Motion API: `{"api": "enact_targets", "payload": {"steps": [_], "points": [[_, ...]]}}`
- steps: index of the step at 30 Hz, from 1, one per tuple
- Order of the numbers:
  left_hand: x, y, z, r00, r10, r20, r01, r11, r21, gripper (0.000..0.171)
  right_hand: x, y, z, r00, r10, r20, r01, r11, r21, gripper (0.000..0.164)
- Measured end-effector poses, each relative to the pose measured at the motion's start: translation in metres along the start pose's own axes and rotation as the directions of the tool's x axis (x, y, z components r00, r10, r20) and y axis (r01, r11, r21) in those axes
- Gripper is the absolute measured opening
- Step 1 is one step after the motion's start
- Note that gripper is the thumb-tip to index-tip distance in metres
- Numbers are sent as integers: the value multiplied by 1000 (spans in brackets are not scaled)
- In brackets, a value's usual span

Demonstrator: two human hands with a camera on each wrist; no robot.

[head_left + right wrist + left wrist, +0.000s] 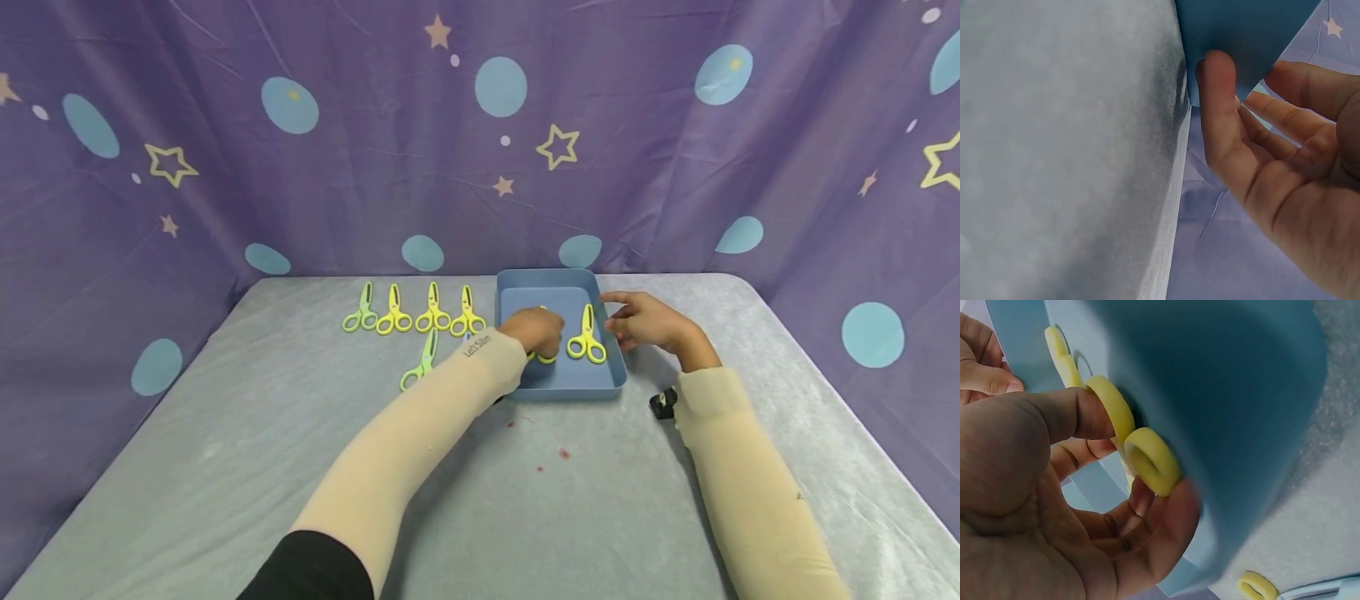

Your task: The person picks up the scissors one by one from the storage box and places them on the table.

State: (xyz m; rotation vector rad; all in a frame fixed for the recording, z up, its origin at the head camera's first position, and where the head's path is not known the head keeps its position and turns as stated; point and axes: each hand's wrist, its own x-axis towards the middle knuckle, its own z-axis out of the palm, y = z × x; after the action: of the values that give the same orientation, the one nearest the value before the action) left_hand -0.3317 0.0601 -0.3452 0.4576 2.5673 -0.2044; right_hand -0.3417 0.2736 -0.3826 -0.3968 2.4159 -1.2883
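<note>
Over the blue tray (566, 393) my left hand (536, 327) grips a pair of yellow scissors (1150, 461) by its handle loops. The thumb and fingers close around the loops in the left wrist view; in the head view the hand hides most of these scissors. A second pair of yellow scissors (587, 337) lies in the tray to the right, blades pointing away. My right hand (651, 323) is at the tray's right side, fingers loosely bent. In the right wrist view its fingertips (1219, 65) touch the tray's outer wall (1241, 34).
Left of the tray several yellow and green scissors (432, 310) lie in a row. Nearer, green-bladed scissors (422, 362) lie partly behind the left forearm. A small black object (663, 404) is beside the right wrist. A purple curtain (360, 167) hangs behind the grey-covered table (247, 433).
</note>
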Motion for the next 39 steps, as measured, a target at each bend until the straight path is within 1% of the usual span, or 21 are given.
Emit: {"api": "enact_targets", "payload": {"steps": [3, 7, 10, 13, 15, 18, 22, 24, 28, 34, 37, 39], "points": [[0, -4, 6, 997, 35, -73, -34, 999, 17, 56, -1, -1, 0, 1000, -4, -3, 4, 1000, -7, 62], [0, -7, 12, 986, 71, -150, -65, 997, 45, 56, -1, -2, 1, 1000, 3, 1, -3, 1000, -11, 62], [0, -7, 13, 979, 88, -181, -75, 994, 77, 54, -1, -2, 1, 1000, 7, 5, -7, 1000, -12, 62], [0, -7, 13, 974, 88, -210, -70, 993, 91, 51, -1, -1, 1, 1000, 7, 9, -7, 1000, -13, 63], [-1, -7, 12, 971, 78, -228, -61, 995, 82, 49, -2, -1, 2, 1000, 7, 10, -7, 1000, -12, 63], [-3, -5, 10, 969, 49, -244, -44, 999, 24, 52, -2, -1, 1, 1000, 10, 12, -10, 1000, -8, 64], [-5, -3, 6, 963, 28, -269, -39, 999, -35, 54, -2, -1, 1, 1000, 9, 10, -9, 1000, -3, 64], [-6, -3, 5, 957, 29, -289, -45, 998, -50, 52, -2, -2, 1, 1000, 7, 9, -7, 1000, -2, 64], [-10, -4, 3, 944, 7, -329, -37, 996, -85, 50, -2, -3, 2, 1000, 9, 10, -9, 1000, -2, 65], [-21, -7, 2, 916, 6, -401, -32, 998, -58, 56, -3, -5, 2, 1000, 17, 15, -17, 1000, -4, 65], [-26, -12, 2, 900, 16, -435, -41, 998, -49, 55, -3, -6, 3, 1000, 17, 15, -17, 1000, -4, 64], [-29, -15, 3, 892, 14, -451, -40, 998, -47, 54, -4, -6, 3, 1000, 15, 16, -14, 1000, -5, 64]]}}
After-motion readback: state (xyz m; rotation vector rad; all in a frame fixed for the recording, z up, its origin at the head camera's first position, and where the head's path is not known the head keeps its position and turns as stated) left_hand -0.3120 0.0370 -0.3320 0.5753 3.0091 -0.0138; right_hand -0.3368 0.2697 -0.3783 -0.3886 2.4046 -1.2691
